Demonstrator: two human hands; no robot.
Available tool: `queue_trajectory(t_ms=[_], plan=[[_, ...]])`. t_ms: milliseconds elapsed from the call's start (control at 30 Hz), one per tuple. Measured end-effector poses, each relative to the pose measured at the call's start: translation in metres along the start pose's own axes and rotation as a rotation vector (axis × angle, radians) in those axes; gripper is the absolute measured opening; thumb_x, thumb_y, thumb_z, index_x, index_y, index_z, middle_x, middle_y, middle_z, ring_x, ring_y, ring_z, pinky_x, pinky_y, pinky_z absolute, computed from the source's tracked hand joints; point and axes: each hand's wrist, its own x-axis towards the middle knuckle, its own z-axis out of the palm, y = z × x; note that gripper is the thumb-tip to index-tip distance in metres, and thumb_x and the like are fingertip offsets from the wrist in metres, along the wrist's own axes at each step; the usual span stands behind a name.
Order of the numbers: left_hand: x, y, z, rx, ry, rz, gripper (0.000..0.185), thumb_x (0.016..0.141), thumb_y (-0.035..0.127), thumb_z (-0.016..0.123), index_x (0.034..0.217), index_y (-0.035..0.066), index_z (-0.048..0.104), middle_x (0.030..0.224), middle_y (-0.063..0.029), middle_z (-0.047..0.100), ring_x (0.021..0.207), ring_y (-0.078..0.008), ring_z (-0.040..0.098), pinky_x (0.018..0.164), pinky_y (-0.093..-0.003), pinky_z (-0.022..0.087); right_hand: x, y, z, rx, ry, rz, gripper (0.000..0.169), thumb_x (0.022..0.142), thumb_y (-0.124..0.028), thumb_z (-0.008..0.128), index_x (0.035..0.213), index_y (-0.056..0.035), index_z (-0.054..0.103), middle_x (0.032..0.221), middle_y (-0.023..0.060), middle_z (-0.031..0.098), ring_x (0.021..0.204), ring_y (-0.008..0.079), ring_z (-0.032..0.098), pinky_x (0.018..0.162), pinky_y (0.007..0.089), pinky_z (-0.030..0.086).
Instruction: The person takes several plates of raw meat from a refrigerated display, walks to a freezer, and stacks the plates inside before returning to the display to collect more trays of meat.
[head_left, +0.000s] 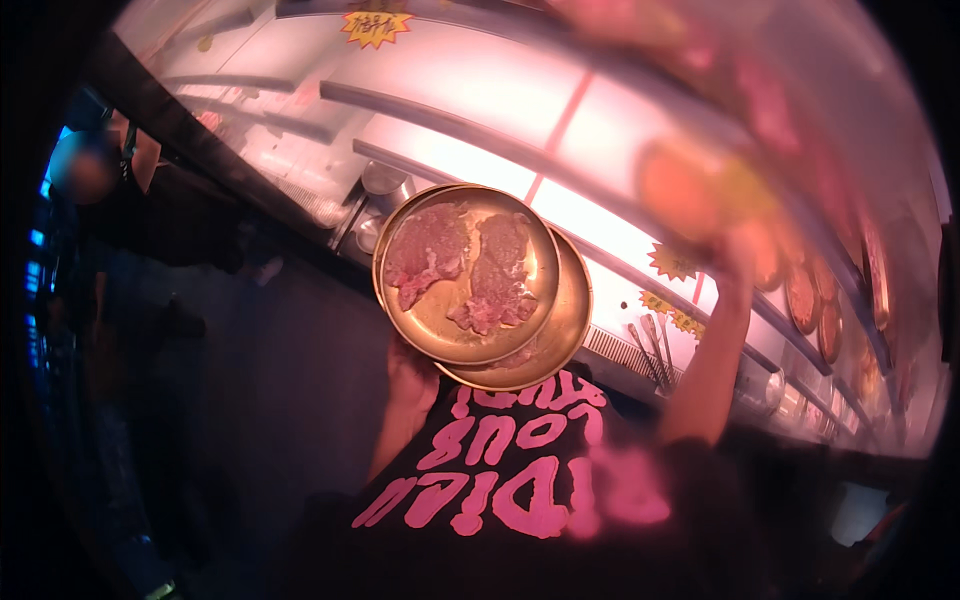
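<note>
My left hand (411, 375) supports a stack of round gold-coloured metal plates from below, in front of my chest. Two flat pieces of raw meat (501, 262) lie on the top plate (427, 330). A lower plate (576, 300) sticks out to the right, with some meat showing at its edge. My right hand (739, 251), blurred, is raised at the shelves on the right. It grips the edge of a blurred round plate (675, 191) bearing orange and yellow food, which I cannot make out.
Lit white shelves (465, 52) with dark rails curve across the front. More round plates (802, 300) stand on the right shelves. Skewer-like utensils (656, 349) stand upright by a vent grille (607, 345). Metal containers (386, 184) sit behind the stack. A person (172, 202) in dark clothes is at left.
</note>
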Motion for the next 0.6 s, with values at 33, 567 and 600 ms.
queue_trajectory(t_ms=[33,567,600], plan=[[0.000,0.001,0.004,0.033,0.028,-0.022,0.050,0.090,-0.001,0.051,0.138,0.011,0.040,0.124,-0.0091,0.055,0.100,-0.0225,0.064,0.073,-0.0317,0.060,-0.007,-0.002,0.004,0.019,-0.007,-0.003,0.011,0.080,-0.006,0.055,0.069,-0.0069,0.055,0.059,0.0004,0.049,0.045,0.0065,0.043,0.036,0.0196,0.025],[-0.007,0.011,0.029,-0.044,-0.046,0.045,0.070,0.083,-0.007,0.044,0.146,0.019,0.028,0.116,-0.0119,0.060,0.085,-0.0283,0.069,0.058,-0.0421,0.063,-0.164,-0.071,0.113,-0.051,-0.776,0.073,0.016,0.085,-0.005,0.055,0.099,0.0017,0.060,0.064,-0.0001,0.060,0.039,0.0025,0.044,0.034,0.0163,0.029],[-0.006,0.011,0.028,-0.021,-0.052,0.036,0.070,0.083,-0.006,0.045,0.146,0.019,0.027,0.116,-0.0115,0.060,0.085,-0.0274,0.069,0.058,-0.0415,0.063,-0.167,-0.069,0.115,-0.073,-0.788,0.074,0.017,0.085,-0.005,0.055,0.100,0.0018,0.060,0.063,-0.0006,0.059,0.039,0.0026,0.043,0.034,0.0167,0.029]])
